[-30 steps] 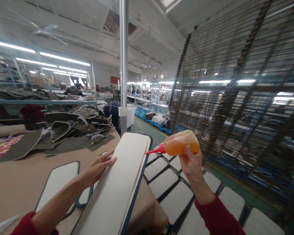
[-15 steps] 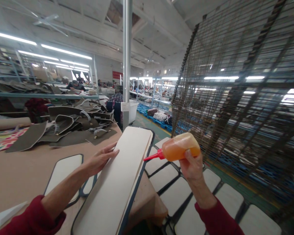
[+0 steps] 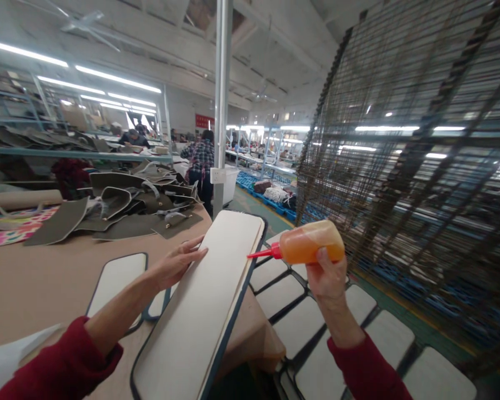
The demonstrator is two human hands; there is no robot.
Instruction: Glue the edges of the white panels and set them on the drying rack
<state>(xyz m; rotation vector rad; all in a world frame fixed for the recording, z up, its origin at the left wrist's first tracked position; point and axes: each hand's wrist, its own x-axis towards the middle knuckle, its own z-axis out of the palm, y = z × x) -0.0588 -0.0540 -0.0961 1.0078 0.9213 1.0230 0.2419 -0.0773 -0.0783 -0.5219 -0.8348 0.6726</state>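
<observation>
My right hand (image 3: 327,275) grips a clear squeeze bottle (image 3: 310,243) of amber liquid, probably glue, tipped sideways. Its long red nozzle (image 3: 260,253) points left, the tip at the right edge of a long white panel (image 3: 216,272) with rounded corners and a dark blue border. A thin gap shows between the white sheet and the border along that edge. My left hand (image 3: 181,261) holds the panel's left edge, the thumb on the white face and part of the fingers hidden. The panel is tilted over the table's corner.
Similar white panels (image 3: 294,316) lie in rows at the lower right, and another (image 3: 119,283) rests on the brown table (image 3: 58,283). Dark fabric pieces (image 3: 125,205) are heaped at its back. A metal post (image 3: 223,111) and a wire rack (image 3: 400,122) stand beyond; a person in plaid (image 3: 202,158) is behind.
The view has shifted slightly, and the person in plaid now shows more fully beside the post. The nozzle tip sits a little farther up the panel's right edge. Both hands keep their holds.
</observation>
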